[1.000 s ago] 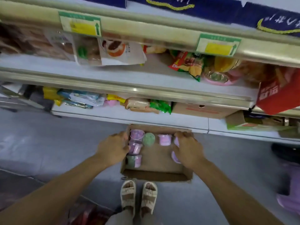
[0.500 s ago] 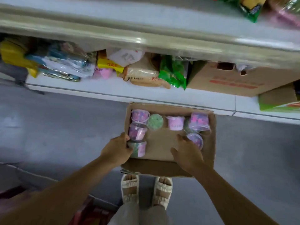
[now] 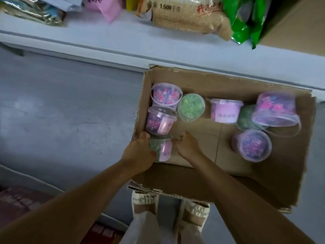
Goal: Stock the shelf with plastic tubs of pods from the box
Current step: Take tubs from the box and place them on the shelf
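— At seven o'clock in the cardboard box, what's gripped?
— A green-pod tub, pink label unreadable; left hand curled round it, right hand pinching its rim.
— Any legible writing?
— "1.508" on the grain bag, shelf at twelve.

Grey floor across the near and left ground, bearing an open cardboard box set against the shelf's front edge. Inside the box, directly on its bottom: plastic tubs of pods, some upright, some tipped on their sides, clustered at the far left and far right. Pale shelf along the far side, bearing a bag of grain, green packets, a pink packet and a second cardboard box at far right.
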